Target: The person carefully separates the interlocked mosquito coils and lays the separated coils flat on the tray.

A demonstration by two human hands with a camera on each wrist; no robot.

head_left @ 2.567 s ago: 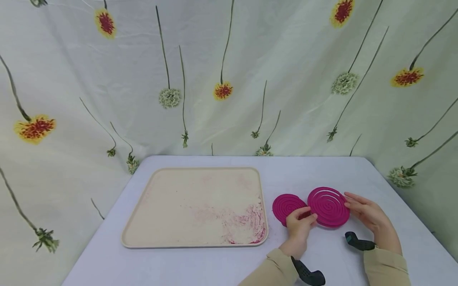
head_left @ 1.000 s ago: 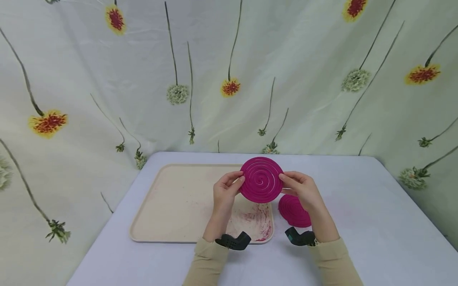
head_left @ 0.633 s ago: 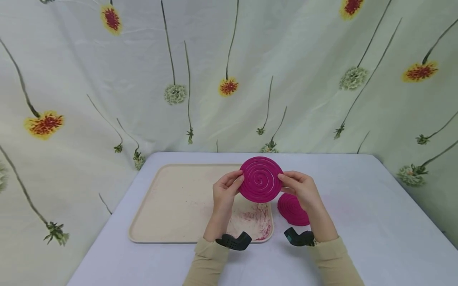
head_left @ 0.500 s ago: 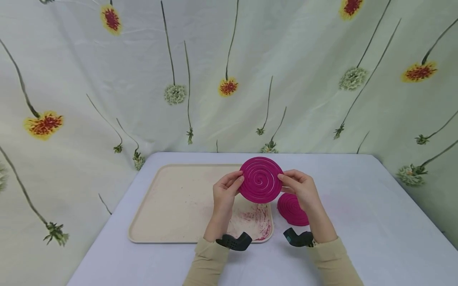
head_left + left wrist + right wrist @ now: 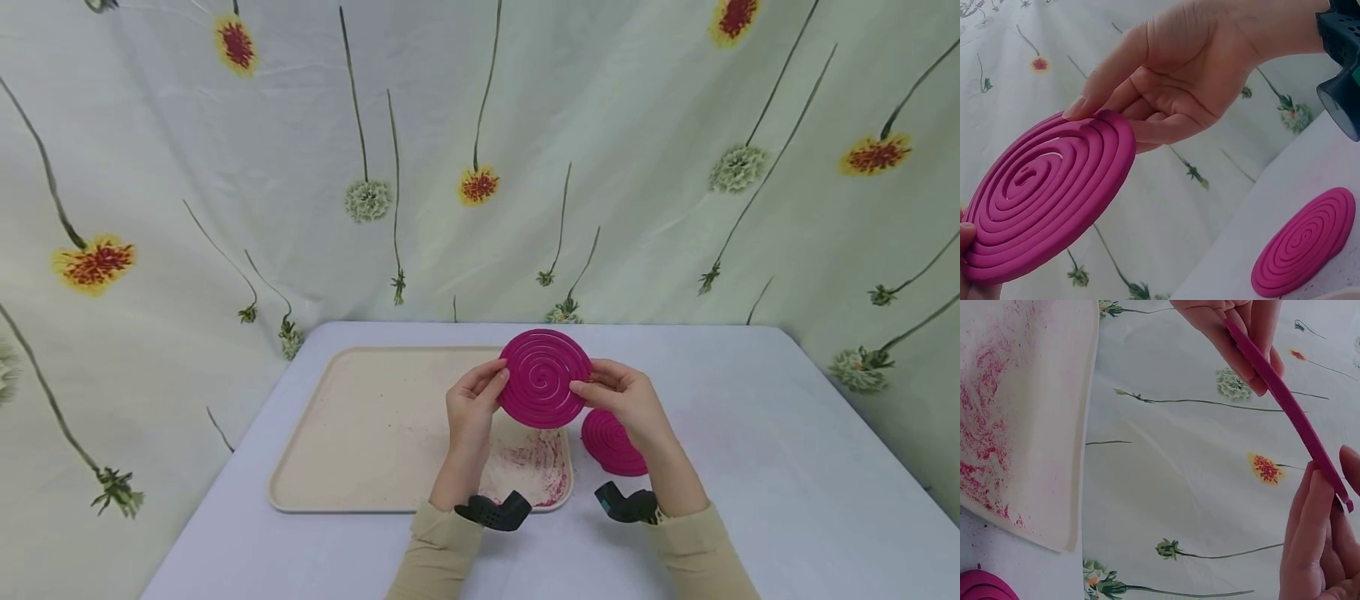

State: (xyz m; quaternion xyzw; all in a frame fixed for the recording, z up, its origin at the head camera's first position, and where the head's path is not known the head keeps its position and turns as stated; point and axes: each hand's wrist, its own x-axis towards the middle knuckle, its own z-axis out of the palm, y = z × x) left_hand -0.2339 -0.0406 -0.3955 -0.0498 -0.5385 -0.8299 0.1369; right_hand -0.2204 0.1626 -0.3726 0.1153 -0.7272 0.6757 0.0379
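Note:
A flat magenta clay coil (image 5: 545, 379), wound in a spiral, is held up with its face towards the head camera. My left hand (image 5: 472, 408) pinches its left edge between thumb and fingers. On the opposite edge my right hand (image 5: 633, 408) grips, thumb lying on the coil's face and fingers behind. The left wrist view shows narrow gaps between some turns of the coil (image 5: 1054, 200), with the right hand (image 5: 1172, 81) at its upper edge. Seen edge-on in the right wrist view, the coil (image 5: 1291, 412) is thin and slightly bent. The fingers' far sides are partly hidden by it.
A second magenta clay coil (image 5: 613, 446) lies on the white table (image 5: 787, 467), partly behind the right hand. Left of it stands a cream tray (image 5: 360, 433) with magenta smears at its near right corner. A flowered cloth (image 5: 637, 167) hangs behind the table.
Both hands have lifted the larger coil from the table's right side and carried it left, over the tray's right end. Most recently, the right thumb has shifted down and inward on its face.

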